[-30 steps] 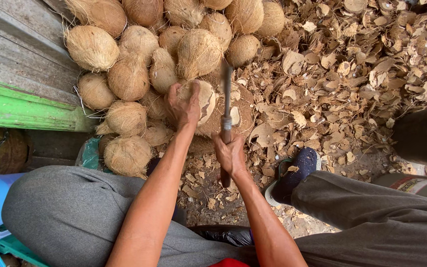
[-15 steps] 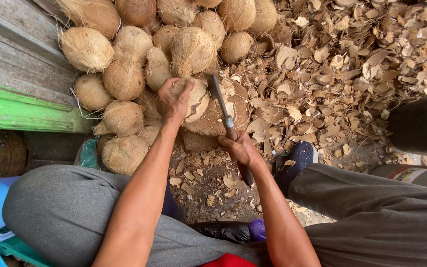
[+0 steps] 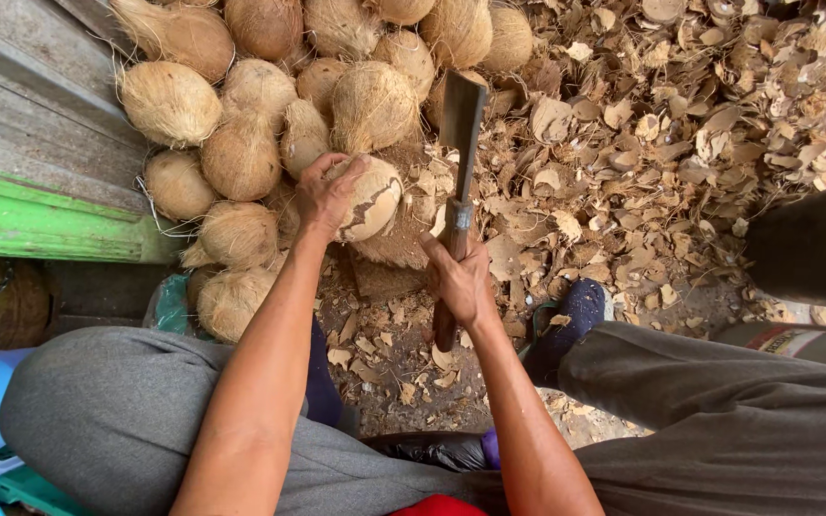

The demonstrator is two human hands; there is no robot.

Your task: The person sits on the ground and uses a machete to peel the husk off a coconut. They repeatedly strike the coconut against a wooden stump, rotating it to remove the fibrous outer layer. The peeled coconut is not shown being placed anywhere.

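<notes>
Steel cleaver points up and away, right hand gripping it; left hand clasps coconut.

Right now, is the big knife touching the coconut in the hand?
Apart. The head view shows the knife blade raised to the right of the coconut in the left hand, with husk scraps visible between.

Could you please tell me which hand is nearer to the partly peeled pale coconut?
Left. The left hand grips the partly peeled pale coconut from its left side, while the right hand is apart to its lower right, holding the wooden-handled cleaver.
</notes>
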